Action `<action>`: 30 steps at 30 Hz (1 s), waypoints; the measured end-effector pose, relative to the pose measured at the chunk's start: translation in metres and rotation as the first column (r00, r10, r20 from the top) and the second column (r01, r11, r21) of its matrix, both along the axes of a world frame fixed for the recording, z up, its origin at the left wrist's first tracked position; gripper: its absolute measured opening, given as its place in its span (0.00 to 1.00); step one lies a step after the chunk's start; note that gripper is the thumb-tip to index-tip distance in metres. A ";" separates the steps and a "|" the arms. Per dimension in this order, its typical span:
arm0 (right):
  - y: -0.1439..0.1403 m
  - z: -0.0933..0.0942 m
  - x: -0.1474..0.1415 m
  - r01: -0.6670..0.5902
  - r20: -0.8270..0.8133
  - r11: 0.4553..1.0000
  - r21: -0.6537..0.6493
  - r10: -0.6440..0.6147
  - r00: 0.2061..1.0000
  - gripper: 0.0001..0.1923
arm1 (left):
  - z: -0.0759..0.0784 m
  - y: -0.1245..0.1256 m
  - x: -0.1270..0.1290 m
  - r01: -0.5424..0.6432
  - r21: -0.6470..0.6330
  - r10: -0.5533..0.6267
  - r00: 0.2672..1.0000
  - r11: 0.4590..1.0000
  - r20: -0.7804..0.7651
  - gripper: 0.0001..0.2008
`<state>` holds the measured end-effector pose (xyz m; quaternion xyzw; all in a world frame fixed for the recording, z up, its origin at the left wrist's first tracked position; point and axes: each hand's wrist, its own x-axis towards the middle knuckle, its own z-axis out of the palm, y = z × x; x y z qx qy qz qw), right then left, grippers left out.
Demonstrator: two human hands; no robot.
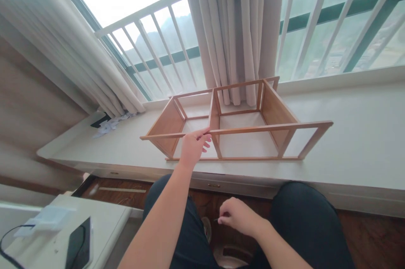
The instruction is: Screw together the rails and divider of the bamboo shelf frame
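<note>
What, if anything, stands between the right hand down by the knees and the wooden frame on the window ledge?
Nothing visible does. The right hand hangs between the knees, pinching something small; above it only open air reaches the wooden frame, which the left hand touches.

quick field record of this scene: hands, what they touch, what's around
left hand: on the front rail of the wooden shelf frame
right hand: low between the knees, pinching a small item too small to identify
shelf frame: lies on its side on the white window ledge
behind: curtains, window railing
lower left: dark phone on a white table
</note>
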<state>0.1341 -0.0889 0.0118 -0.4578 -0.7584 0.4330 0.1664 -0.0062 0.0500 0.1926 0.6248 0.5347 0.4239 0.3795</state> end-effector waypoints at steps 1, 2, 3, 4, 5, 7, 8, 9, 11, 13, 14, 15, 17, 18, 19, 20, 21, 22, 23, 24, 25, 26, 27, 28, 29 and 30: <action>0.001 0.000 0.001 0.010 0.003 1.000 0.000 -0.010 1.000 0.06 | 0.000 0.001 0.000 0.006 -0.013 -0.006 1.000 1.000 0.014 0.23; 0.002 0.001 0.001 0.021 0.006 1.000 0.000 -0.021 1.000 0.06 | 0.000 0.002 0.000 0.010 -0.028 -0.010 1.000 1.000 0.027 0.23; 0.002 0.001 0.002 0.031 0.008 1.000 -0.001 -0.031 0.999 0.06 | 0.000 0.003 0.000 0.011 -0.045 -0.009 0.999 0.999 0.042 0.23; 0.003 0.002 0.002 0.042 0.011 0.999 -0.002 -0.041 0.999 0.06 | 0.000 0.003 0.000 0.008 -0.062 -0.004 0.998 0.998 0.058 0.23; 0.003 0.003 0.002 0.051 0.014 0.999 -0.005 -0.051 0.999 0.06 | 0.001 0.004 0.000 0.000 -0.079 0.005 0.997 0.997 0.074 0.23; 0.003 0.004 0.003 0.065 0.020 0.998 -0.011 -0.065 0.998 0.06 | 0.001 0.004 0.001 -0.015 -0.104 0.025 0.995 0.994 0.101 0.22; 0.003 0.005 0.002 0.070 0.023 0.997 -0.015 -0.070 0.997 0.06 | 0.001 0.005 0.000 -0.014 -0.113 0.028 0.993 0.993 0.115 0.22; 0.002 0.005 0.002 0.074 0.027 0.997 -0.019 -0.073 0.997 0.06 | 0.000 0.005 0.000 -0.005 -0.120 0.021 0.991 0.993 0.129 0.22; 0.002 0.007 0.002 0.084 0.027 0.996 -0.026 -0.084 0.996 0.06 | -0.002 0.007 -0.002 0.025 -0.136 -0.002 0.986 0.990 0.166 0.22; 0.001 0.007 0.001 0.102 0.017 0.994 -0.034 -0.102 0.995 0.06 | -0.005 0.010 -0.003 0.046 -0.146 -0.016 0.979 0.988 0.201 0.22; 0.001 0.007 0.001 0.112 0.008 0.993 -0.037 -0.112 0.994 0.06 | -0.006 0.011 -0.003 0.047 -0.146 -0.015 0.977 0.988 0.214 0.22; 0.000 0.007 0.002 0.121 -0.002 0.992 -0.042 -0.121 0.993 0.06 | -0.007 0.012 -0.003 0.045 -0.142 -0.012 0.974 0.989 0.225 0.22; 0.000 0.006 0.002 0.138 -0.018 0.989 -0.052 -0.139 0.990 0.06 | -0.006 0.013 -0.003 0.049 -0.133 -0.015 0.969 0.990 0.246 0.22; 0.000 0.006 0.003 0.147 -0.023 0.987 -0.058 -0.148 0.989 0.05 | -0.004 0.012 -0.004 0.051 -0.121 -0.018 0.966 0.991 0.260 0.23; 0.000 0.006 0.003 0.156 -0.027 0.986 -0.064 -0.158 0.987 0.05 | -0.002 0.010 -0.005 0.053 -0.102 -0.024 0.961 0.993 0.274 0.24; 0.000 0.006 0.003 0.167 -0.033 0.984 -0.066 -0.169 0.985 0.05 | 0.000 0.008 -0.007 0.053 -0.071 -0.030 0.957 0.996 0.289 0.25; 0.001 0.007 0.004 0.180 -0.041 0.982 -0.064 -0.182 0.982 0.05 | 0.003 0.005 -0.009 0.043 -0.029 -0.032 0.952 0.999 0.305 0.25; 0.001 0.007 0.004 0.194 -0.053 0.979 -0.058 -0.197 0.979 0.06 | 0.004 0.001 -0.012 0.026 0.017 -0.030 0.946 1.000 0.323 0.24; 0.002 0.009 0.003 0.213 -0.070 0.976 -0.050 -0.217 0.974 0.06 | 0.003 -0.004 -0.014 0.000 0.058 -0.020 0.938 0.998 0.345 0.23; 0.003 0.011 0.003 0.239 -0.092 0.970 -0.040 -0.242 0.966 0.06 | 0.001 -0.008 -0.016 -0.034 0.086 -0.001 0.927 0.996 0.374 0.21; 0.004 0.014 0.003 0.272 -0.118 0.962 -0.026 -0.273 0.955 0.07 | -0.003 -0.013 -0.018 -0.070 0.095 0.026 0.913 0.993 0.407 0.19; 0.005 0.017 0.003 0.311 -0.147 0.950 -0.011 -0.310 0.939 0.08 | -0.009 -0.018 -0.018 -0.105 0.083 0.057 0.895 0.991 0.443 0.17; 0.007 0.022 0.003 0.354 -0.181 0.935 0.005 -0.348 0.920 0.09 | -0.016 -0.022 -0.018 -0.130 0.055 0.089 0.875 0.990 0.475 0.15; 0.008 0.027 0.003 0.400 -0.219 0.916 0.021 -0.386 0.896 0.11 | -0.023 -0.026 -0.016 -0.142 0.020 0.113 0.859 0.990 0.500 0.14; 0.010 0.033 0.004 0.446 -0.258 0.894 0.037 -0.423 0.869 0.12 | -0.030 -0.030 -0.014 -0.133 -0.017 0.123 0.848 0.991 0.515 0.14; 0.012 0.039 0.004 0.491 -0.297 0.870 0.051 -0.456 0.839 0.12 | -0.037 -0.033 -0.012 -0.104 -0.047 0.113 0.847 0.994 0.519 0.14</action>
